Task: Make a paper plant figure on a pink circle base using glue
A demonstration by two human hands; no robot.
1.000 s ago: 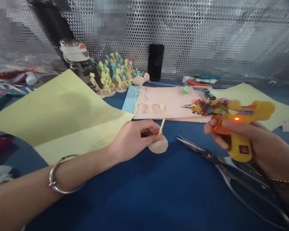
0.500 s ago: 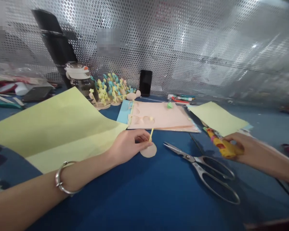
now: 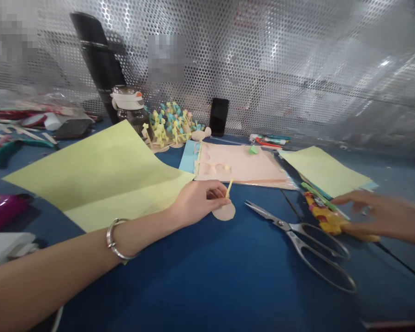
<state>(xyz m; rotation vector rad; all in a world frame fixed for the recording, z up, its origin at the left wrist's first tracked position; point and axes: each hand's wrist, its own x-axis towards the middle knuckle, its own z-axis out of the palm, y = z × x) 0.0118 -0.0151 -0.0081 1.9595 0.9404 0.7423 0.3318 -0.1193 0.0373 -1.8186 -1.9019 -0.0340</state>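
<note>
Between thumb and fingers, my left hand (image 3: 202,202) pinches a narrow yellow paper strip (image 3: 229,188). The strip stands upright on a round pale paper disc (image 3: 224,212), which lies on the blue table. At the right, a yellow hot glue gun (image 3: 323,215) with a black cord lies on the table. My right hand (image 3: 373,210) is over its rear end with fingers stretched out, slightly blurred; whether it touches the gun I cannot tell. Metal scissors (image 3: 283,225) lie partly spread between the two hands.
A large yellow-green sheet (image 3: 100,177) lies under my left forearm. Behind are pink papers (image 3: 242,161), small paper flowers (image 3: 173,122), a lidded jar (image 3: 129,106) and a phone (image 3: 219,116). Another yellow sheet (image 3: 328,168) lies at right; a purple object (image 3: 7,212) sits at far left.
My right hand has let go of the glue gun, which now rests on the table, and its fingers have opened. My left hand still holds the strip on the disc. The view has shifted left.
</note>
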